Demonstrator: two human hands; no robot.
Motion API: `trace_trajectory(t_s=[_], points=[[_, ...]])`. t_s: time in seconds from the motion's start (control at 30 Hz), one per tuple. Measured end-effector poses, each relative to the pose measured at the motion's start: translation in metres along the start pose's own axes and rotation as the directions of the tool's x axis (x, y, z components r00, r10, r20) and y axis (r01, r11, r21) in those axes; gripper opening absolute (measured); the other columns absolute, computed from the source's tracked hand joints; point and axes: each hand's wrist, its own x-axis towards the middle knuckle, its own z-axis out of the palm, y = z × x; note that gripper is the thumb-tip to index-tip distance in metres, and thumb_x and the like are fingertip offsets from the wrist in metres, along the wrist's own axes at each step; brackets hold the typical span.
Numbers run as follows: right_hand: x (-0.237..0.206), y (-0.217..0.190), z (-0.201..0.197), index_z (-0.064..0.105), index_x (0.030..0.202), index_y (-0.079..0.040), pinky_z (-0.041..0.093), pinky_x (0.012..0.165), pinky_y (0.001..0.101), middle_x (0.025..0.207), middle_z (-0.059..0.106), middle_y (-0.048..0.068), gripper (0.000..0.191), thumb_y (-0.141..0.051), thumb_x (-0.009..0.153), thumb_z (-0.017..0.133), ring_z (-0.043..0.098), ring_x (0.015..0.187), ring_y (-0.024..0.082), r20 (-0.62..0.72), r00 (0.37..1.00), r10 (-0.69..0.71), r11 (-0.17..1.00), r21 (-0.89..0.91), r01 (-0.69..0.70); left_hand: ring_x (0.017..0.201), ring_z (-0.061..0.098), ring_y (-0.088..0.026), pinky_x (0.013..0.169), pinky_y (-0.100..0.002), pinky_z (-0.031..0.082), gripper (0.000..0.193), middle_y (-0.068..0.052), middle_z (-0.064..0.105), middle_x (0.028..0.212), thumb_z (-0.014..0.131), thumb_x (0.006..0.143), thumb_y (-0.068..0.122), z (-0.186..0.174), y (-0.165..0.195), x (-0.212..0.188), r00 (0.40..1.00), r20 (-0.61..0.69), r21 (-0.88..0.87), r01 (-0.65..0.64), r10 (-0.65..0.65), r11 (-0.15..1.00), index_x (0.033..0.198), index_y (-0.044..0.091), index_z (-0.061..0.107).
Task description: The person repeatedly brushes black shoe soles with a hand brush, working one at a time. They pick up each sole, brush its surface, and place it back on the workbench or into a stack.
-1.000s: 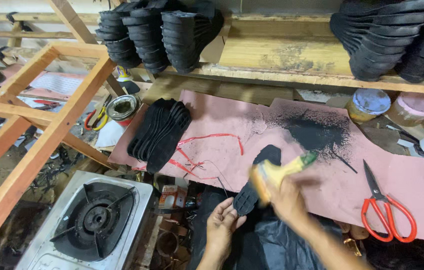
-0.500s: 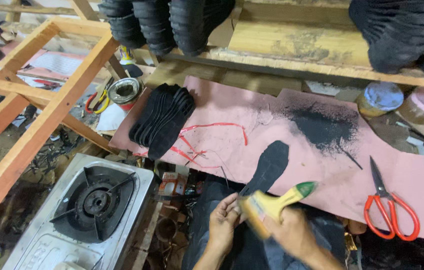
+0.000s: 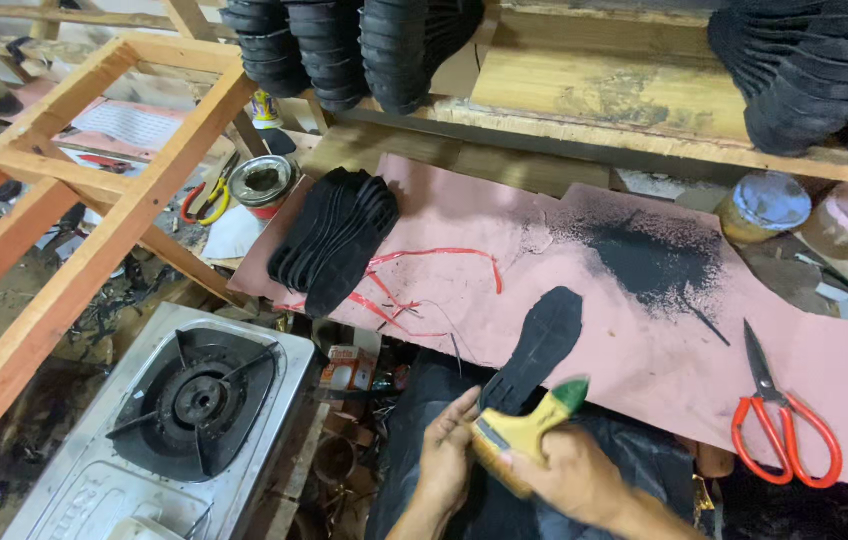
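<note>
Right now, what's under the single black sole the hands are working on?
The black sole lies on the pink sheet, its near end over the edge by the left hand. The right hand holds a yellow brush. The sheet beneath it is hidden.

both hands [image 3: 514, 465] close together, fingers curled

Brush [image 3: 524, 432] bristles perhaps hidden behind hands.

Pink-covered table [image 3: 584, 270], black-stained in one patch. Rough wooden shelf [image 3: 594, 95] behind it, carrying stacks of black soles. Bare timber frame [image 3: 94, 220] at left, above a steel single-burner gas stove [image 3: 194, 420]. Littered dark floor [image 3: 34, 400] beneath.
</note>
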Motion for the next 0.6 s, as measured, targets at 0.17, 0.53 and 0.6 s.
trace_trajectory(t_s=[0.17, 0.53, 0.6], points=[[0.037, 0.036, -0.017, 0.074, 0.082, -0.001, 0.055, 0.068, 0.0426, 0.080, 0.073, 0.022, 0.043, -0.043, 0.085, 0.078, 0.071, 0.075, 0.033, 0.076, 0.960, 0.269, 0.959, -0.117, -0.260, 0.104, 0.071, -0.015, 0.088, -0.030, 0.060, 0.043, -0.010, 0.072, 0.124, 0.058, 0.095, 0.000, 0.001, 0.001, 0.006, 0.999, 0.042, 0.065, -0.009, 0.007, 0.998, 0.138, -0.003, 0.055], [0.103, 0.034, -0.080, 0.068, 0.102, -0.007, 0.051, 0.054, 0.0440, 0.079, 0.065, 0.011, 0.023, -0.028, 0.099, 0.060, 0.063, 0.061, 0.027, -0.310, 0.951, 0.010, 0.935, -0.334, -0.119, 0.102, 0.074, -0.018, 0.084, -0.034, 0.063, 0.047, -0.011, 0.074, 0.121, 0.056, 0.093, -0.002, 0.004, -0.004, 0.014, 0.998, -0.050, 0.028, 0.026, -0.025, 0.999, 0.140, 0.000, 0.053], [0.075, 0.019, -0.047, 0.066, 0.094, -0.008, 0.053, 0.056, 0.0455, 0.076, 0.064, 0.013, 0.020, -0.027, 0.089, 0.066, 0.065, 0.061, 0.031, -0.044, 0.999, 0.018, 0.925, -0.378, -0.033, 0.102, 0.074, -0.018, 0.085, -0.035, 0.063, 0.045, -0.011, 0.074, 0.121, 0.055, 0.094, -0.001, 0.005, -0.004, 0.012, 0.998, -0.044, -0.037, 0.036, -0.037, 0.999, 0.139, -0.001, 0.054]])
